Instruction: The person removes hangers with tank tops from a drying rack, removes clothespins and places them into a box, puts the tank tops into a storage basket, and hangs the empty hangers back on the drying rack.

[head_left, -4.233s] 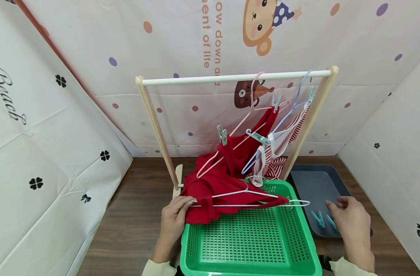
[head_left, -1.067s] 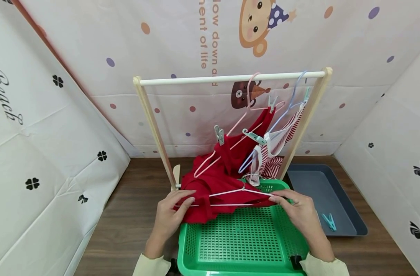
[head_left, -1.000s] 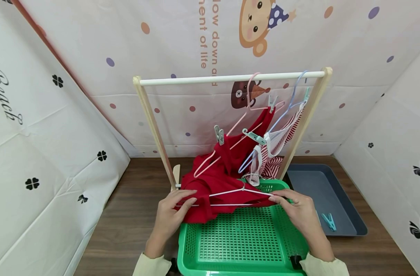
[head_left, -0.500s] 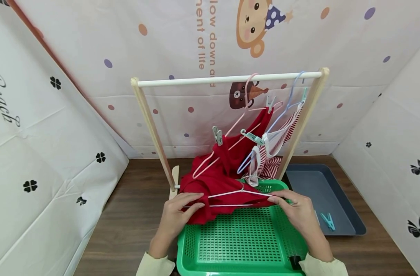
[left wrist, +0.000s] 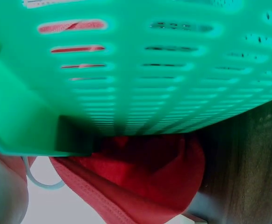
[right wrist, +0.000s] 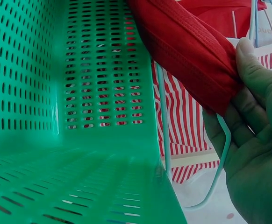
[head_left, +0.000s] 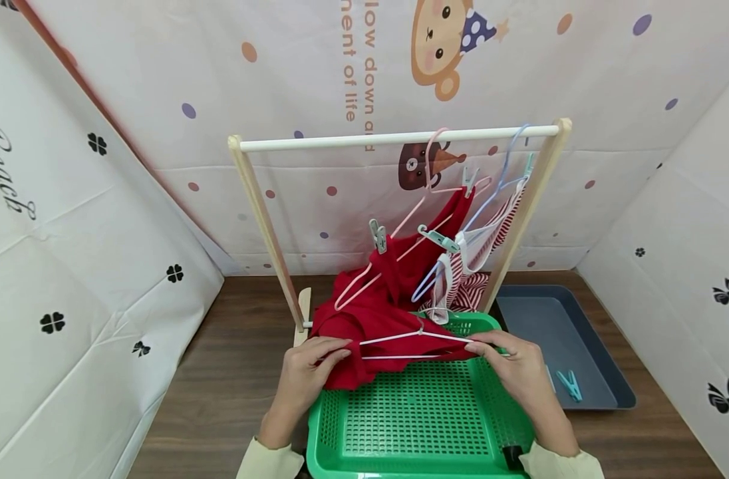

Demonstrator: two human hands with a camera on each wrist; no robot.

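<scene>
A red garment [head_left: 364, 327] lies over the back of a green basket [head_left: 424, 419], with a white hanger [head_left: 394, 338] threaded through it. At the garment's left end, my left hand [head_left: 301, 372] pinches cloth and hanger between thumb and fingers. My right hand [head_left: 514, 366] pinches the garment's right end; in the right wrist view the thumb presses the red cloth [right wrist: 192, 51] against the fingers, and the hanger's looped end [right wrist: 222, 154] shows below. In the left wrist view, the basket's wall [left wrist: 126, 93] fills most of the picture, and my left fingers are mostly hidden.
Behind stands a wooden rack with a white rail [head_left: 340, 141]. A pink hanger [head_left: 412, 211] with clipped red cloth and a blue hanger [head_left: 490, 196] with striped cloth [head_left: 508, 216] hang there. Right of the basket, a grey tray [head_left: 538, 313] holds a blue clothespin [head_left: 571, 384].
My right hand has moved left from the tray to the garment's right end and taken hold of it. My left hand has stayed at the left end, shifting slightly right along it.
</scene>
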